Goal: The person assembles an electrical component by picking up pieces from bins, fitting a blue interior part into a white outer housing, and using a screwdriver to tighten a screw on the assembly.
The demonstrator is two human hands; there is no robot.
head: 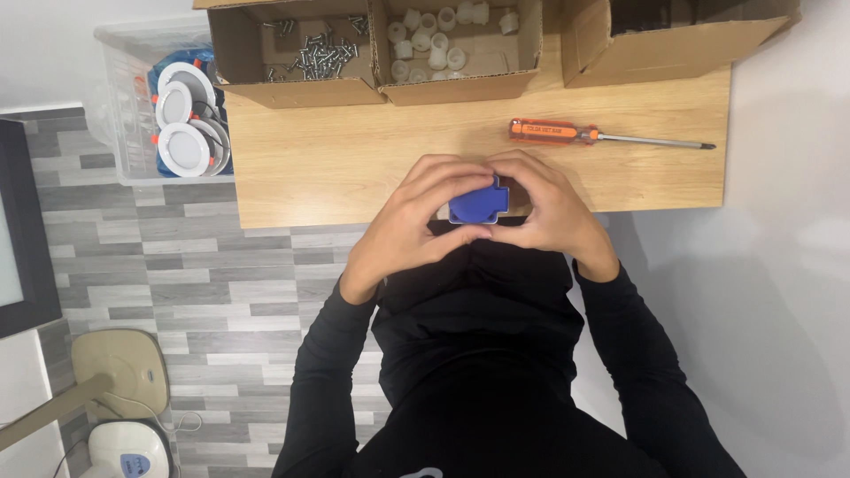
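Both my hands hold a small blue plastic part (pixel 478 202) at the near edge of the wooden table (pixel 354 159). My left hand (pixel 416 217) wraps its left side, fingers curled over the top. My right hand (pixel 553 212) grips its right side, thumb beneath. Much of the blue part is hidden by my fingers. An orange-handled screwdriver (pixel 584 134) lies on the table just beyond my right hand, tip pointing right.
At the table's far edge stand a cardboard box of screws (pixel 314 55), a box of small white cylindrical parts (pixel 438 40) and another open box (pixel 673 35). A clear bin with round white lamp fittings (pixel 181 115) sits left of the table, above grey plank flooring.
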